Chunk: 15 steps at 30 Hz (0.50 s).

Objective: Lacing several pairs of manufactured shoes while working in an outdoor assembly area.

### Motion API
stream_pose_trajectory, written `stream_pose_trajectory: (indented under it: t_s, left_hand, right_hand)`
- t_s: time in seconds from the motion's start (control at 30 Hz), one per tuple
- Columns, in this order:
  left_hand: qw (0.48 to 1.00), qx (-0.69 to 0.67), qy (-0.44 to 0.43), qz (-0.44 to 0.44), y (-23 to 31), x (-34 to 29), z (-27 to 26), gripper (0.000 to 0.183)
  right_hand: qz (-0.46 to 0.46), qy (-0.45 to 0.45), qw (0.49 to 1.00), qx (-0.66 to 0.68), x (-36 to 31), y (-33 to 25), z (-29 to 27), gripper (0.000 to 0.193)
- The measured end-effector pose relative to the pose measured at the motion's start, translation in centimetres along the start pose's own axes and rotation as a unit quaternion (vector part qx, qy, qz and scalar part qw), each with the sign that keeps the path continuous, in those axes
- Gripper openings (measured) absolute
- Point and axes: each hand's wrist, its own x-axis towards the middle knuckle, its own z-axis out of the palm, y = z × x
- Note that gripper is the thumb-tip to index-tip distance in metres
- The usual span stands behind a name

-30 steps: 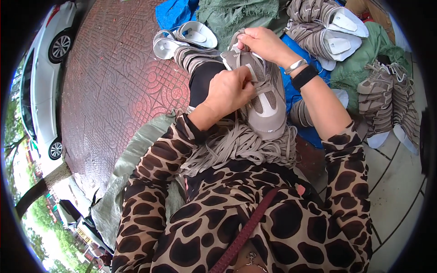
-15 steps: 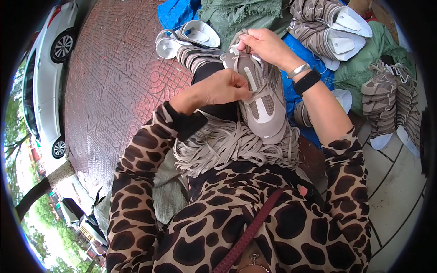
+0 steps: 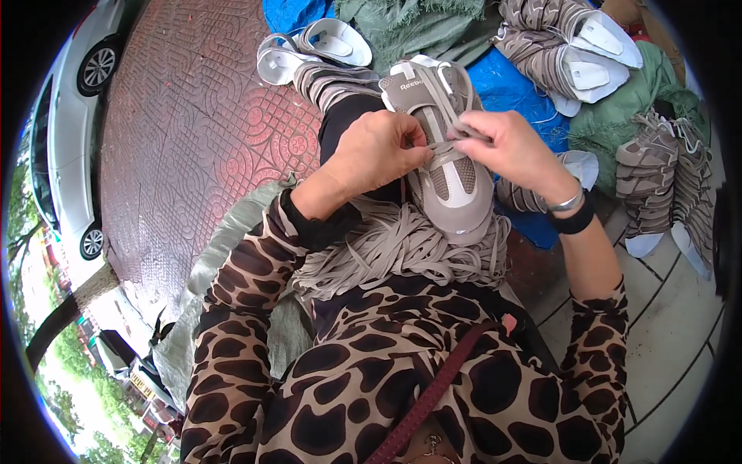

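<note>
- a white car point(image 3: 66, 147) is standing at the far left, beside the red patterned brick paving point(image 3: 193, 131).
- a grey-green woven sack point(image 3: 232, 255) is lying at the near left, under the person's leopard-print sleeve point(image 3: 247, 309).
- the left hand point(image 3: 379, 151) is pinching, fingers drawn close together, a flat beige shoelace point(image 3: 456, 143) at the middle of the shoe.
- a bundle of loose flat beige laces point(image 3: 394, 251) is lying across the lap, just near of the shoe.
- the grey and beige mesh sports shoe point(image 3: 448, 162) is resting on the person's knee, centre of the scene, toe pointing near, its tongue far.
- the right hand point(image 3: 510, 151) is gripping the same lace on the shoe's right side, fingers curled narrow; a silver bangle and a black band are sitting on that wrist.
- more grey shoes point(image 3: 572, 46) are lying piled at the far right on green cloth point(image 3: 626, 116) and a blue sheet point(image 3: 510, 85).
</note>
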Motion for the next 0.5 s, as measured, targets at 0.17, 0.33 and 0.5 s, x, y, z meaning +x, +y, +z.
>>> stream_pose_trajectory:
  t_s: [0.17, 0.33, 0.5]
  left_hand:
    - [0.982, -0.186, -0.018, 0.004, -1.2, 0.5, 0.9, 0.010]
    - [0.990, -0.138, 0.001, 0.016, -0.3, 0.5, 1.4, 0.011]
    - [0.949, -0.280, -0.141, -0.041, -1.1, 1.0, -0.2, 0.011]
  right_hand:
    - [0.010, -0.016, 0.999, -0.045, -0.1, -0.1, 0.1, 0.018]
    - [0.037, -0.045, 0.997, 0.042, -0.8, 0.3, -0.4, 0.016]
    - [0.090, -0.097, 0.976, 0.171, -0.4, 1.1, -0.3, 0.011]
